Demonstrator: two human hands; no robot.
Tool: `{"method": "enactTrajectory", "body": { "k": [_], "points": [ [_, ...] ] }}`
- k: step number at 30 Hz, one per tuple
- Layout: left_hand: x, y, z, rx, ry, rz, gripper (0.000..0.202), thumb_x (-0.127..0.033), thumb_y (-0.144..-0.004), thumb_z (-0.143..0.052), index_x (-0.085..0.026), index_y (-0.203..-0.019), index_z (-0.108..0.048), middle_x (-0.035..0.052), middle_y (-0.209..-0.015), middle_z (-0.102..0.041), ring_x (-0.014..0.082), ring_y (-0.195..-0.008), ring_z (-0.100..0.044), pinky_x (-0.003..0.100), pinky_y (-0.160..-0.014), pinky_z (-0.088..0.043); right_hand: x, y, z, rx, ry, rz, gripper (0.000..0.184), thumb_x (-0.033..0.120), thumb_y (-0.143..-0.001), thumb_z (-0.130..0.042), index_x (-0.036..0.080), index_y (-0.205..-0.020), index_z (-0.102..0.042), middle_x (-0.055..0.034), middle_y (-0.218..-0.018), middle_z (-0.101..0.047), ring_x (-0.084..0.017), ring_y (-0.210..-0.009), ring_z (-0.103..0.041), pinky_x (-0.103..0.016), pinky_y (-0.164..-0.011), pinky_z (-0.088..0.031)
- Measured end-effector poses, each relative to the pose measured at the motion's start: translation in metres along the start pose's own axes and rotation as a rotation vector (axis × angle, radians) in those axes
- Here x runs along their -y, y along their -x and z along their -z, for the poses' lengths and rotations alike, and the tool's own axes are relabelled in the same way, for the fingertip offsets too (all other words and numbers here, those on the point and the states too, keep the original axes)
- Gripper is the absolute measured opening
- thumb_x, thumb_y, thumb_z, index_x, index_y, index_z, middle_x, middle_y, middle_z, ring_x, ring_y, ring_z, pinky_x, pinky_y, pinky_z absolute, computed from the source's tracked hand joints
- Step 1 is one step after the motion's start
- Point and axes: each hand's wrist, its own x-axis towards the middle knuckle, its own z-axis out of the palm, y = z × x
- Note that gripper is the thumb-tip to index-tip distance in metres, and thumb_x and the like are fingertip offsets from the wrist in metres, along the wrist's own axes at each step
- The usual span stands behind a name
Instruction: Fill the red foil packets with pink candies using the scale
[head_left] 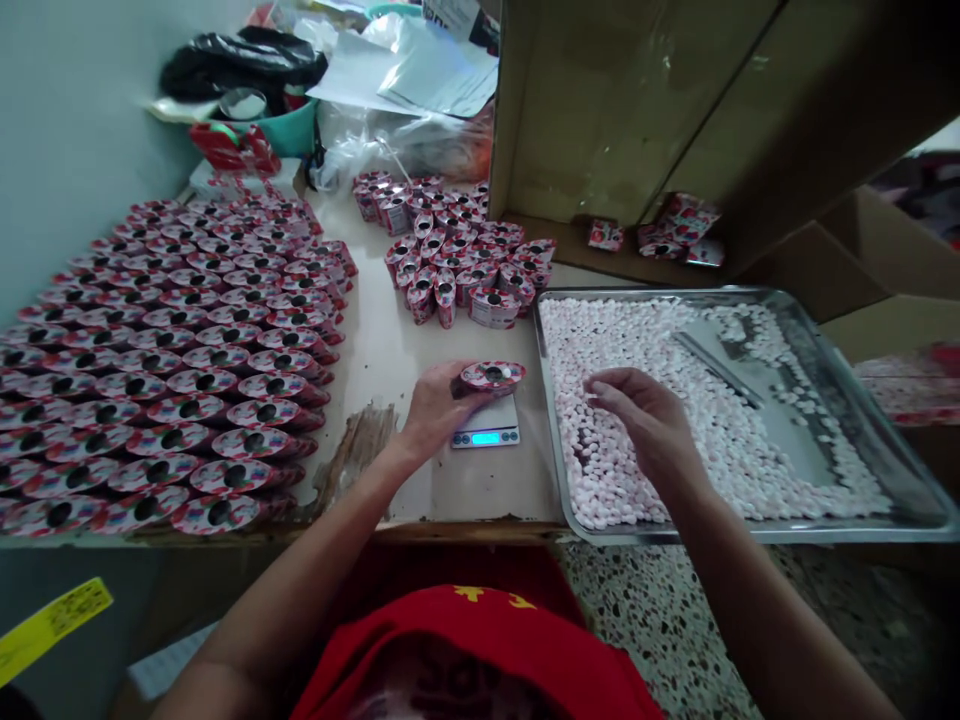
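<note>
My left hand (439,405) is wrapped round a small red-and-white oval-topped candy box (493,375), held upright over a digital scale (486,425) with a lit blue display. A white piece shows in or beside the round hole in its top. Above a metal tray (561,470), my right hand (649,415) has thumb and fingertips pinched together; whatever lies between them is too small to make out. Small white-and-pink candies (622,335) cover much of the tray, and a flat metal strip (716,368) lies among them.
Rows of similar upright boxes (221,335) fill the table's left side; another cluster (465,250) stands behind the scale. A large cardboard box (592,120) rises at the back, with several boxes inside. A teal basin (289,130) sits back left. Worn, peeling tabletop (360,450) lies left of the scale.
</note>
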Motion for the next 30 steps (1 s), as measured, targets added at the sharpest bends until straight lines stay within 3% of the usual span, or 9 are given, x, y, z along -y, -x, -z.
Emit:
{"method": "enactTrajectory", "body": {
  "k": [3,6,10,15,18,22,25,28,30],
  "points": [
    [0.000,0.000,0.004,0.006,-0.010,0.015,0.036,-0.035,-0.084,-0.087,-0.024,-0.117,-0.076,0.0072,-0.115,-0.081,0.0255,-0.107,-0.075,0.043,-0.100,-0.059,-0.007,-0.002,0.004,0.013,0.328,0.143,0.023,0.040,-0.094,-0.066,0.023,-0.107,-0.076,-0.0093,-0.108,-0.077,-0.027,-0.098,-0.070,-0.042,-0.081,-0.055],
    [0.002,0.001,0.004,0.002,-0.033,0.001,0.053,-0.027,-0.075,-0.093,-0.025,-0.125,-0.074,0.0069,-0.122,-0.079,0.0267,-0.115,-0.073,0.044,-0.107,-0.057,-0.014,0.000,0.014,0.034,0.559,0.252,0.024,0.035,-0.094,-0.063,0.023,-0.109,-0.078,-0.0098,-0.109,-0.076,-0.027,-0.094,-0.069,-0.040,-0.076,-0.052],
    [0.003,0.001,0.001,-0.016,-0.041,-0.002,0.067,-0.024,-0.070,-0.096,-0.024,-0.132,-0.070,0.0076,-0.129,-0.076,0.0270,-0.119,-0.071,0.044,-0.110,-0.055,-0.009,0.003,0.004,0.101,0.555,0.316,0.019,0.032,-0.096,-0.063,0.022,-0.106,-0.077,-0.0071,-0.099,-0.077,-0.021,-0.076,-0.068,-0.037,-0.073,-0.052],
    [0.001,0.001,0.002,-0.012,-0.060,-0.024,0.069,-0.023,-0.069,-0.097,-0.024,-0.132,-0.069,0.0077,-0.130,-0.075,0.0280,-0.122,-0.070,0.044,-0.110,-0.054,0.017,-0.010,-0.041,0.125,0.466,0.478,0.019,0.027,-0.100,-0.060,0.022,-0.104,-0.078,-0.0054,-0.093,-0.076,-0.021,-0.080,-0.068,-0.034,-0.077,-0.052],
    [0.002,0.001,0.004,-0.014,-0.038,-0.026,0.061,-0.022,-0.072,-0.095,-0.026,-0.128,-0.071,0.0059,-0.126,-0.076,0.0272,-0.120,-0.071,0.044,-0.110,-0.054,0.027,-0.021,-0.064,0.179,0.504,0.540,0.022,0.028,-0.102,-0.058,0.022,-0.105,-0.080,-0.0074,-0.095,-0.074,-0.023,-0.089,-0.068,-0.035,-0.082,-0.050],
    [0.003,0.000,0.005,-0.001,-0.004,-0.036,0.049,-0.023,-0.077,-0.091,-0.028,-0.122,-0.073,0.0047,-0.121,-0.078,0.0270,-0.117,-0.072,0.044,-0.108,-0.055,0.028,-0.028,-0.087,0.156,0.659,0.554,0.024,0.030,-0.103,-0.060,0.021,-0.104,-0.082,-0.0086,-0.092,-0.070,-0.025,-0.092,-0.064,-0.037,-0.083,-0.046],
    [0.005,-0.001,0.005,-0.003,0.001,-0.052,0.045,-0.024,-0.080,-0.088,-0.028,-0.122,-0.073,0.0045,-0.121,-0.078,0.0262,-0.115,-0.072,0.043,-0.106,-0.055,0.034,-0.030,-0.104,0.226,0.758,0.579,0.024,0.030,-0.104,-0.060,0.023,-0.104,-0.083,-0.0088,-0.096,-0.072,-0.025,-0.096,-0.063,-0.038,-0.085,-0.042],
    [0.007,-0.003,0.005,0.001,-0.003,-0.069,0.041,-0.025,-0.082,-0.086,-0.026,-0.122,-0.074,0.0051,-0.119,-0.078,0.0257,-0.112,-0.072,0.043,-0.105,-0.055,0.047,-0.038,-0.107,0.280,0.790,0.601,0.023,0.029,-0.104,-0.062,0.025,-0.099,-0.083,-0.0077,-0.096,-0.076,-0.026,-0.098,-0.063,-0.039,-0.087,-0.040],
    [0.007,-0.003,0.006,0.003,0.005,-0.081,0.042,-0.027,-0.083,-0.086,-0.025,-0.123,-0.073,0.0056,-0.118,-0.078,0.0261,-0.112,-0.072,0.043,-0.104,-0.055,0.051,-0.045,-0.090,0.226,0.752,0.578,0.020,0.027,-0.102,-0.063,0.025,-0.099,-0.083,-0.0065,-0.094,-0.077,-0.025,-0.096,-0.065,-0.039,-0.087,-0.042]
  ]
}}
